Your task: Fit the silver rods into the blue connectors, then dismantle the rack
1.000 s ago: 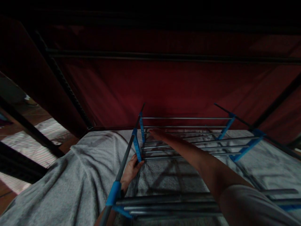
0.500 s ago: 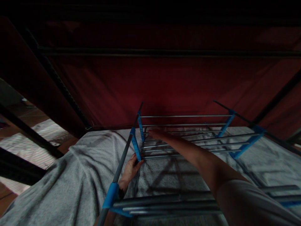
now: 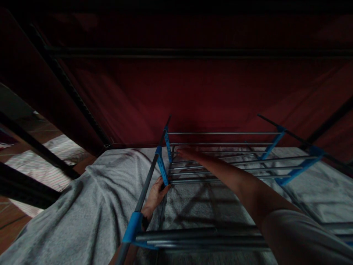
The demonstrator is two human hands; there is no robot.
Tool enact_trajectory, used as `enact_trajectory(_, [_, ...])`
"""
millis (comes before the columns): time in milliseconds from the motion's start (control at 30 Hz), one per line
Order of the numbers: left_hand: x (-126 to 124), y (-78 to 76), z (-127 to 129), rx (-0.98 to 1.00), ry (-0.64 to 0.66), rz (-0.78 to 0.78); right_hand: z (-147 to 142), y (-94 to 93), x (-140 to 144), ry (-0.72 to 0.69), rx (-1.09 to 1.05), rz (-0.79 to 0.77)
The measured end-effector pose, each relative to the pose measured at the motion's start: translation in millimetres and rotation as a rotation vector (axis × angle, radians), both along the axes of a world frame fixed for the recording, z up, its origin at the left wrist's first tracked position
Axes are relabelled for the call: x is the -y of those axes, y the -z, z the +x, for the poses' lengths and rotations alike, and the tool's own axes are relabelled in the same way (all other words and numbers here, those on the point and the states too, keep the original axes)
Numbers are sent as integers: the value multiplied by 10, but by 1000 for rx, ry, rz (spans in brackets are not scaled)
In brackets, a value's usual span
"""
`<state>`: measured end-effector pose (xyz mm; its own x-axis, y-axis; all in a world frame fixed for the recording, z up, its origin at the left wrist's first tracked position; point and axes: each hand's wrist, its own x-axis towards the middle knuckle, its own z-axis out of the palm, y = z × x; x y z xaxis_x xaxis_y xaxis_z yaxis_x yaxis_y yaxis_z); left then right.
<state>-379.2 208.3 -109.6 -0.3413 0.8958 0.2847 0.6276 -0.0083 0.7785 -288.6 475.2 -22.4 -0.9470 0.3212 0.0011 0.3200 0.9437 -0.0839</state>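
Observation:
A tiered rack of grey metal tubes (image 3: 220, 159) with blue plastic brackets lies in front of me. My left hand (image 3: 157, 193) is at its left side, thumb and fingers closed around the lower end of a blue bracket (image 3: 163, 170). My right hand (image 3: 185, 151) reaches across over the tubes to the far left part, near another blue bracket (image 3: 168, 148). Its fingers are dark and partly hidden, so its grip cannot be made out. Nearest to me, a blue corner bracket (image 3: 133, 226) joins a long side pole to several thicker tubes.
A grey fleece blanket (image 3: 107, 198) lies under the rack. Behind it hangs a dark red panel (image 3: 215, 95) crossed by a dark metal bar (image 3: 176, 52). Dark frame posts stand at the left, with a striped cloth (image 3: 52, 162) on the tiled floor beyond.
The view has tilted down and turned slightly, so the rack sits a little higher and further right. Both hands stay at about the same places on the rack.

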Motion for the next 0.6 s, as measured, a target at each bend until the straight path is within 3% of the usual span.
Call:
enact_trajectory(267, [-15, 111, -34, 20, 21, 27, 10, -45, 23, -14, 7, 22])
enact_trajectory(600, [-12, 47, 3, 18, 7, 12, -34, -67, 34, -17, 10, 3])
